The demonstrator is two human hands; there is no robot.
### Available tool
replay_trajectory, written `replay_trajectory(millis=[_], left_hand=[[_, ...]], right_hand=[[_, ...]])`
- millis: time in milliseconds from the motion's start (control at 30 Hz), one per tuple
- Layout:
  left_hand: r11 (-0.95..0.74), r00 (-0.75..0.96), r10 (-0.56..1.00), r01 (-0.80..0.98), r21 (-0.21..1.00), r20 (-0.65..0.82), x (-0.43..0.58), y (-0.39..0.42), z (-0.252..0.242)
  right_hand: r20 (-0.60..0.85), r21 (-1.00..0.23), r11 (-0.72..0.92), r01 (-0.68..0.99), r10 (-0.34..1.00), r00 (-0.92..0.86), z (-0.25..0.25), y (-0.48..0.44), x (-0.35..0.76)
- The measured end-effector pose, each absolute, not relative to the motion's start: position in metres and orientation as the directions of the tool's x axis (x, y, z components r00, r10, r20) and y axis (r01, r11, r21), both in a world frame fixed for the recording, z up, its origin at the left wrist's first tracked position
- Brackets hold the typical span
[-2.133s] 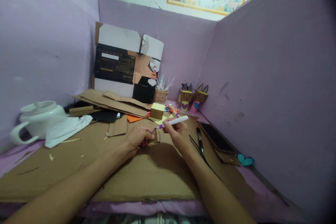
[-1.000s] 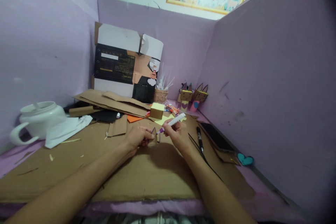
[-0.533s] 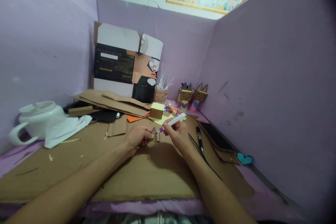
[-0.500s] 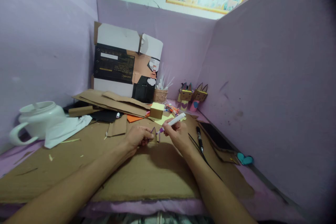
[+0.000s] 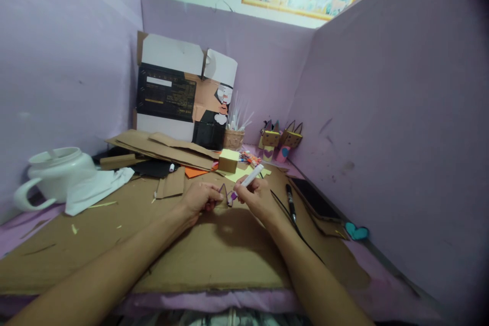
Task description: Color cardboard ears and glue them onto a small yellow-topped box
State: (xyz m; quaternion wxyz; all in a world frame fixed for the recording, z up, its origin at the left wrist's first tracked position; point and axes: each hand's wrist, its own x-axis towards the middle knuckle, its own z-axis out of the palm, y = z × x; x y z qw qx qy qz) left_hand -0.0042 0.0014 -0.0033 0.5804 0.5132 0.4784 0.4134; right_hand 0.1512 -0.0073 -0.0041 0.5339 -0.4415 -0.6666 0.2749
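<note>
My left hand (image 5: 203, 197) pinches a small pointed piece of cardboard (image 5: 222, 198) with purple lines along its edges, held just above the cardboard mat. My right hand (image 5: 254, 194) is closed around a white marker (image 5: 252, 175) with a purple tip end, pointing down and left. The marker's tip is at the right side of the cardboard piece; whether it touches cannot be made out. A small cardboard box with a yellow top (image 5: 228, 161) stands just behind both hands.
A white teapot-like pot (image 5: 61, 173) and white cloth (image 5: 100, 191) are at left. Flat cardboard sheets (image 5: 164, 150) lie behind. To the right are a black pen (image 5: 291, 202), a phone-like black slab (image 5: 315, 197) and a teal heart (image 5: 356, 231). Cat-eared cardboard figures (image 5: 271, 138) stand at the back.
My right hand has lowered the marker's tip slightly along the cardboard piece, and the marker stands a little steeper. My left hand has hardly moved.
</note>
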Motion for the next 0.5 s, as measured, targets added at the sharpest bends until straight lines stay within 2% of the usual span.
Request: replay_trajectory(millis=[500], left_hand=[[0.121, 0.222, 0.967, 0.035, 0.992, -0.126, -0.0045, 0.0036, -0.0044]], right_hand=[[0.544, -0.811, 0.517, 0.274, 0.839, 0.025, -0.0087, -0.0021, 0.1538]])
